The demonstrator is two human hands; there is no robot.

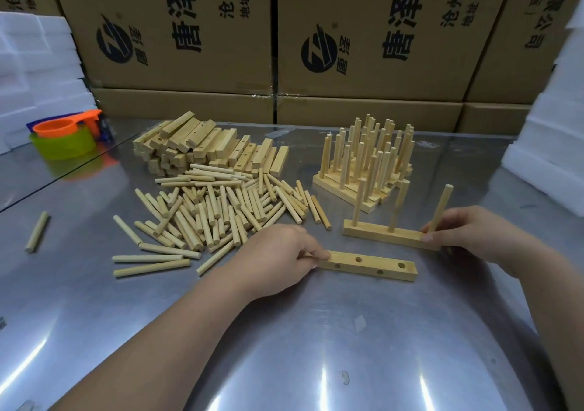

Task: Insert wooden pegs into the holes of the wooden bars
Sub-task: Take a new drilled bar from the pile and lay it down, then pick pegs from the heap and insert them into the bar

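Observation:
A wooden bar with open holes lies flat on the metal table, and my left hand grips its left end. Just behind it stands a second bar with three pegs upright in it. My right hand holds that bar's right end, fingers pinching the base of the rightmost peg. A heap of loose pegs spreads to the left of both bars. Blank bars are piled behind the pegs.
A stack of finished bars with pegs stands at the back right. One stray peg lies far left. Orange and green plastic cups sit at the back left. Cardboard boxes and white foam blocks line the table's edges.

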